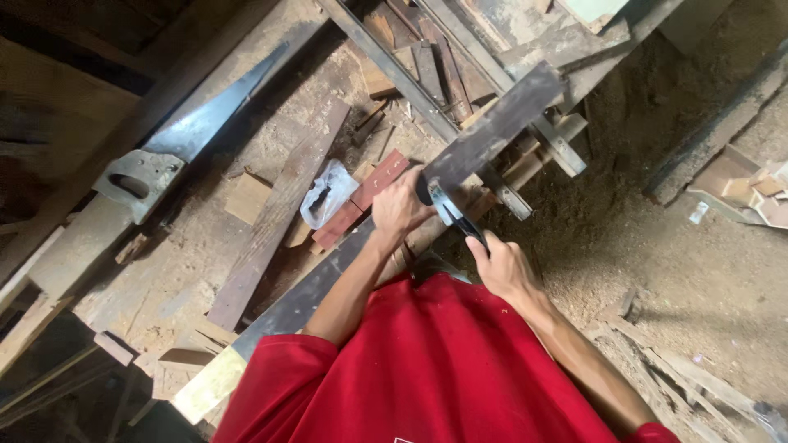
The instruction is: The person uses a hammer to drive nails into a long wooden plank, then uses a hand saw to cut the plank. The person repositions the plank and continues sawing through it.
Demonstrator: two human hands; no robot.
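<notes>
A long dark wooden plank (501, 123) lies slanted across the workbench (205, 271). My left hand (400, 207) is closed on the near end of this plank, pressing it down. My right hand (502, 267) grips the black handle of a hand tool (460, 220); its short metal blade reaches up to the plank's end, right beside my left hand. What kind of tool it is I cannot tell. My red shirt fills the bottom of the view.
A handsaw (209, 115) with a grey handle lies at the left of the bench. Nearby are a clear plastic bag (324, 193), a reddish wood strip (361, 201), a long brown board (275, 217) and wood offcuts. Sawdust covers the floor (657, 246) at the right.
</notes>
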